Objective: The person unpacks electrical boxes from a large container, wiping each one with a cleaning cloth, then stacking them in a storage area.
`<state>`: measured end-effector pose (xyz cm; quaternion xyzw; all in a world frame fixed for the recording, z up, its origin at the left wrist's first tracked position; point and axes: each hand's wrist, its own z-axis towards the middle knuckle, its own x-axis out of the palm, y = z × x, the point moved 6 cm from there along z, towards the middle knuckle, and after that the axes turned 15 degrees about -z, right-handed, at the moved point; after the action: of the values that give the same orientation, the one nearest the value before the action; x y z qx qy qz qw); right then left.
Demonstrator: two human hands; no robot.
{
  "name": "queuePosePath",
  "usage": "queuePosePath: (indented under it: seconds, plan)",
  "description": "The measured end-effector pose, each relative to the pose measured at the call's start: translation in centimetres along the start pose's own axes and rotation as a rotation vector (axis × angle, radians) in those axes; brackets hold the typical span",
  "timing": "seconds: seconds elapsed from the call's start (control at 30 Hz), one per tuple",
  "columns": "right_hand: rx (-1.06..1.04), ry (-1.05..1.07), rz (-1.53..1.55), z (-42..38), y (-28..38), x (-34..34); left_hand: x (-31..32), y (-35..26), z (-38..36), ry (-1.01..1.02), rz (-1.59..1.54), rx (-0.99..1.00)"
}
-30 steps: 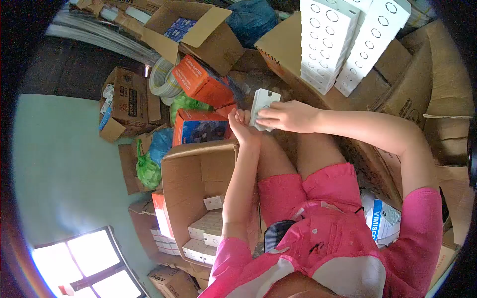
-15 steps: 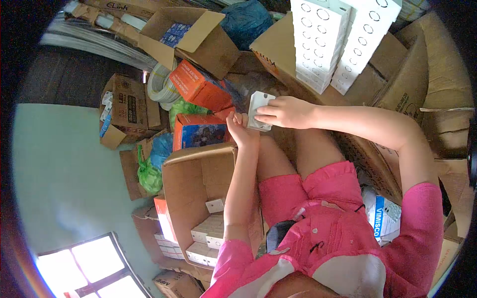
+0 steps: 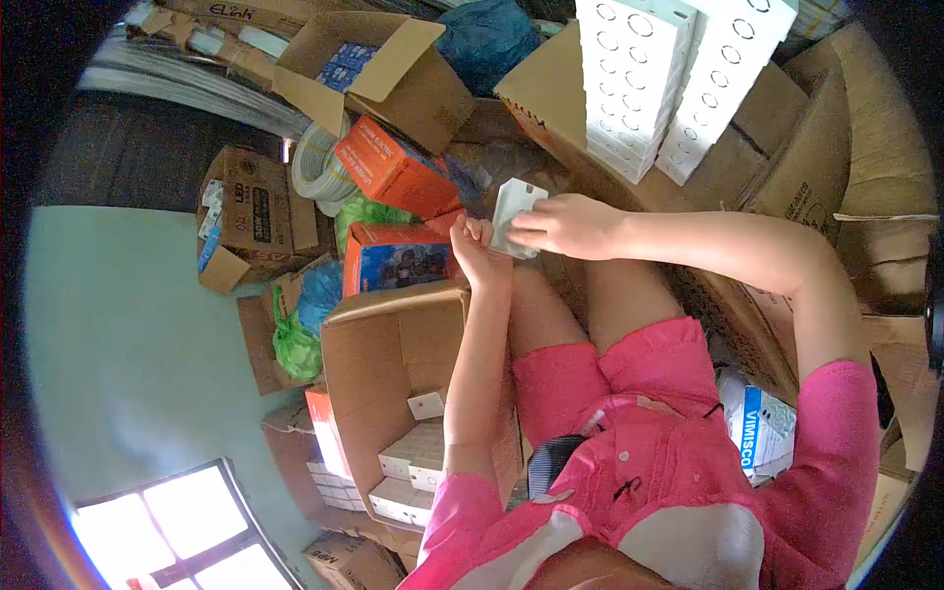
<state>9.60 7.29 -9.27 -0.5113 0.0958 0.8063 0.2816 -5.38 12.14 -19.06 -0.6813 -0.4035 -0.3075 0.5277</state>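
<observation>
A small white plastic box with an open-looking, shallow face is between my two hands, above my knees. My left hand has curled fingers at the box's left edge. From the right, my right hand grips it, the fingers over its face and the thumb hidden. Below my left hand stands an open carton with several stacked white boxes inside. Two tall stacks of similar white boxes with round knockouts rise at the upper right.
Orange boxes and an open carton of blue packs lie beyond my left hand. A coil of white cable, a green bag and a blue bag are around them. A large carton stands along my right side.
The white box is tilted slightly differently between my hands. My left hand has shifted a little to the right, and my right hand has moved very slightly.
</observation>
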Motion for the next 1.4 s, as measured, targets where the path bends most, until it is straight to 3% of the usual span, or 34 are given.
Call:
queuePosePath:
  seconds: [0.23,0.33,0.43,0.47,0.67,1.03,1.13,1.17,1.23,1.3,1.37,1.4]
  plan:
    - [-0.063,-0.083,-0.078,0.1,0.1,-0.9,1.9,0.4,-0.8,0.054,-0.070,-0.052]
    - [0.003,-0.083,-0.093,0.5,-0.6,-1.3,2.5,-0.2,-1.1,-0.016,-0.076,-0.029]
    - [0.089,-0.103,-0.074,0.7,-1.7,-1.7,2.3,-0.5,-0.8,-0.007,-0.083,-0.019]
    - [0.135,-0.097,-0.065,0.8,-2.2,-1.6,1.9,-0.7,-0.6,0.092,-0.055,-0.051]
    - [0.259,-0.079,-0.137,0.7,-4.5,-1.1,0.3,-0.6,0.2,0.023,-0.111,-0.047]
    - [0.040,0.086,0.076,-0.2,-1.1,0.8,0.6,0.0,-1.2,-0.273,-0.232,-0.007]
    - [-0.117,-0.031,0.061,-0.6,0.7,0.3,-1.1,-0.5,0.1,-0.073,-0.215,-0.046]
    - [-0.067,-0.029,0.087,-0.5,0.2,0.4,-1.5,-0.5,0.5,0.032,-0.214,-0.071]
    - [0.033,-0.024,0.140,0.0,-1.1,0.6,0.3,-0.7,-0.6,-0.120,-0.202,-0.029]
    - [0.341,0.080,0.367,0.3,-3.6,0.4,0.9,-0.7,-1.0,-0.172,-0.216,-0.009]
    - [0.300,-0.077,0.183,0.3,-4.6,-0.2,1.0,-0.9,-0.8,-0.120,-0.249,-0.014]
    - [0.252,-0.027,0.080,0.3,-4.6,0.1,0.7,-0.9,-0.5,-0.096,-0.264,-0.026]
